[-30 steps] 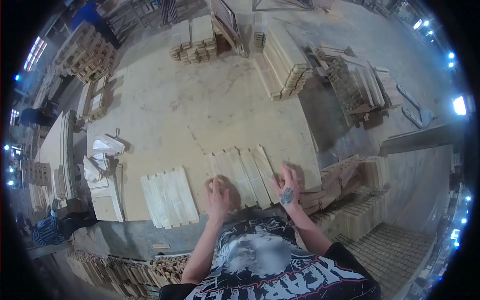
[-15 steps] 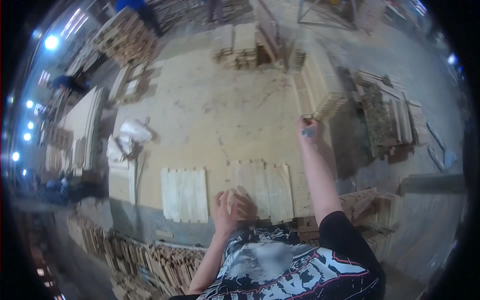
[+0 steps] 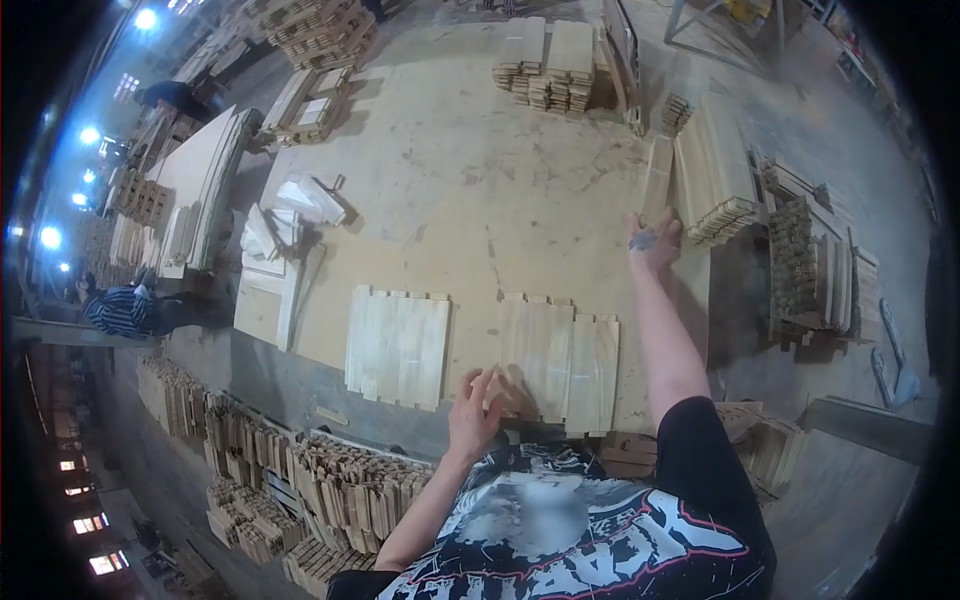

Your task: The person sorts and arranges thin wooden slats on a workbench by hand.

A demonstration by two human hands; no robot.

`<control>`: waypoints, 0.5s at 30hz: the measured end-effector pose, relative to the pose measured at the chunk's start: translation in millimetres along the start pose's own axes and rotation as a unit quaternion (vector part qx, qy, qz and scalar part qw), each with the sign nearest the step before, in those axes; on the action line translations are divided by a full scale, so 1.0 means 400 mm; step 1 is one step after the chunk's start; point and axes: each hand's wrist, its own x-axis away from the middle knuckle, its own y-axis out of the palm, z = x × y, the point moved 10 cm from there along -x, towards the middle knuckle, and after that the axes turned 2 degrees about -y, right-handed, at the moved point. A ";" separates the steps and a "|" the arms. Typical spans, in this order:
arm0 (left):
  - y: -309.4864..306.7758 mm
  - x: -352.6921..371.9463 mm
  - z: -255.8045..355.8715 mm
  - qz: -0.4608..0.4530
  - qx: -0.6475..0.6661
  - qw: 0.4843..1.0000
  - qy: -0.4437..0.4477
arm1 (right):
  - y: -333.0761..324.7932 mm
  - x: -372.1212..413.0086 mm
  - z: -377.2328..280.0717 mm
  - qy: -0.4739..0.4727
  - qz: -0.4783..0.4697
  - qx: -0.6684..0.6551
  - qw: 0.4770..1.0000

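Observation:
My right hand point(image 3: 655, 243) is stretched forward, its fingers closed around the near end of a wooden board point(image 3: 656, 180). That board lies just left of a tall stack of boards point(image 3: 715, 165). My left hand point(image 3: 474, 412) is held close to my body with fingers apart and nothing in it. It is beside the near left edge of a row of pale boards point(image 3: 540, 350) laid side by side, their ends uneven. Further left lies another row of boards point(image 3: 398, 345) placed edge to edge.
Crumpled white wrapping point(image 3: 305, 203) sits at the table's left side. More stacked boards point(image 3: 545, 65) stand at the far edge. Bundles of wooden strips point(image 3: 340, 490) fill the floor at lower left. A person in a striped top point(image 3: 118, 310) is at far left.
The view has shifted, so the table appears lower and further right. The board at my right hand now shows apart from the stack's left side. My left hand stays near the front boards.

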 end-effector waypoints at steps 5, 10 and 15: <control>-0.031 -0.020 0.000 0.015 0.068 0.997 -0.038 | -0.023 0.002 0.005 -0.037 0.019 0.024 0.999; 0.028 -0.127 0.053 -0.049 0.221 0.971 -0.078 | -0.123 0.200 0.027 0.013 -0.122 -0.278 0.953; 0.223 -0.265 0.143 -0.099 0.423 0.891 -0.134 | -0.206 0.558 0.028 -0.090 -0.151 -0.284 0.943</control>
